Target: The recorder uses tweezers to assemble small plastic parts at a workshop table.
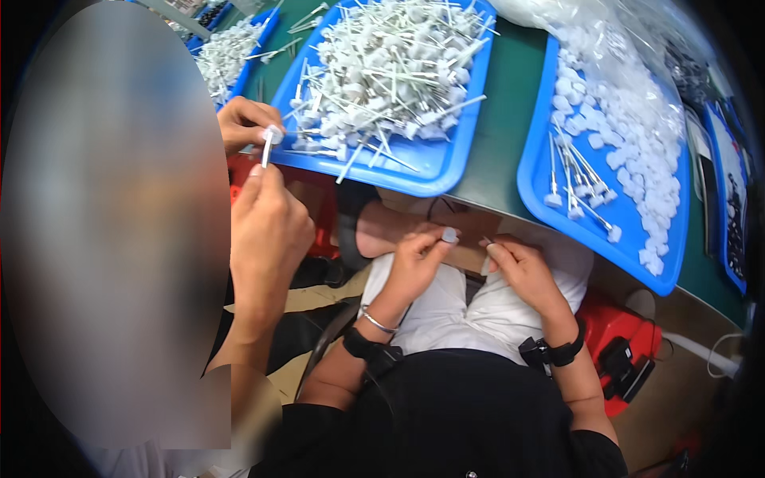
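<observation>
Above my lap, my left hand [416, 264] pinches a small white plastic cap [449, 236] between thumb and fingertips. Level with it, to the right, my right hand [523, 272] is closed at the fingertips around something thin and small, hard to make out. A gap separates the two hands. Beyond them on the bench, a blue tray [446, 185] carries a heap of white caps with thin stems [390, 68]. The blue tray on the right [535, 191] contains loose white caps [594, 123] and several capped metal rods [575, 171].
At my left a co-worker's hands [271, 211] hold a white stemmed piece [272, 137]. Another blue tray [253, 60] stands at the far left on the green bench [506, 103]. A clear plastic bag [590, 28] lies over the right tray. A red stool [610, 319] is beside my right arm.
</observation>
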A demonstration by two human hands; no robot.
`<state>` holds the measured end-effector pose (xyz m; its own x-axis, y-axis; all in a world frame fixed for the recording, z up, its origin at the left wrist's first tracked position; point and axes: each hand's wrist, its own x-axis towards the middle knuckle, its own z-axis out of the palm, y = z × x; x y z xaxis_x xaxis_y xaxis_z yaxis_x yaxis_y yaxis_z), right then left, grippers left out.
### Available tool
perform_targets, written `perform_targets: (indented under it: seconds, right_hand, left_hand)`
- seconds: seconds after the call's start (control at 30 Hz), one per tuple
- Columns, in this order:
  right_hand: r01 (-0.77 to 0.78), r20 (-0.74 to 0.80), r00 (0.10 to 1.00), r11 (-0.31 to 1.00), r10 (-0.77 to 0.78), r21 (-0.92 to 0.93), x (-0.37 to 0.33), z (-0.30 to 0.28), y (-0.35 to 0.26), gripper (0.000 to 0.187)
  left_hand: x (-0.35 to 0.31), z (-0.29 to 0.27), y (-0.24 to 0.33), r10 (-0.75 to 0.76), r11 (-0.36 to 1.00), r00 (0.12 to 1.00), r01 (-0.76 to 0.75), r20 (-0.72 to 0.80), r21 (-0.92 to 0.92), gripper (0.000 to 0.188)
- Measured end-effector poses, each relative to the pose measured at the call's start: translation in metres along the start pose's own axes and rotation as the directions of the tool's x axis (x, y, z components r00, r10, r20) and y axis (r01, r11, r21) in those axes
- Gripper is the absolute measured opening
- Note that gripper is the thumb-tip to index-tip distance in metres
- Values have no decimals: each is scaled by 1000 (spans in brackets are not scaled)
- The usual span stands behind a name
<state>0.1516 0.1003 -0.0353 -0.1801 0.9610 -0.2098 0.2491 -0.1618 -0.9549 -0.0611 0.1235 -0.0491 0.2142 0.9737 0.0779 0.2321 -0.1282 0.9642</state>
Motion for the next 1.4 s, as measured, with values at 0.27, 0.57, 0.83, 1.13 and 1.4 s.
perform_targets:
  seconds: [0.27,0.57,0.83,1.13,1.4]
  right_hand:
    - [38,45,998,998,-40,42,-40,6,-27,22]
    - [133,30,991,984,-130,-120,-50,13,-25,21]
    - [179,-31,981,951,-192,-251,-44,17,-21,19]
    - [227,-52,952,810,-302,-541,-41,18,-21,16]
    - [241,-25,939,708,-344,-664,-38,17,-19,21]
  left_hand:
    - [-15,7,24,54,995,998,-55,19,84,19]
    - [-22,13,23,231,956,972,-236,52,175,20]
    - [-20,13,23,300,911,951,-309,75,275,21]
    - [-19,13,20,329,845,939,-340,100,414,24]
    - [-20,16,17,321,825,939,-342,125,451,22]
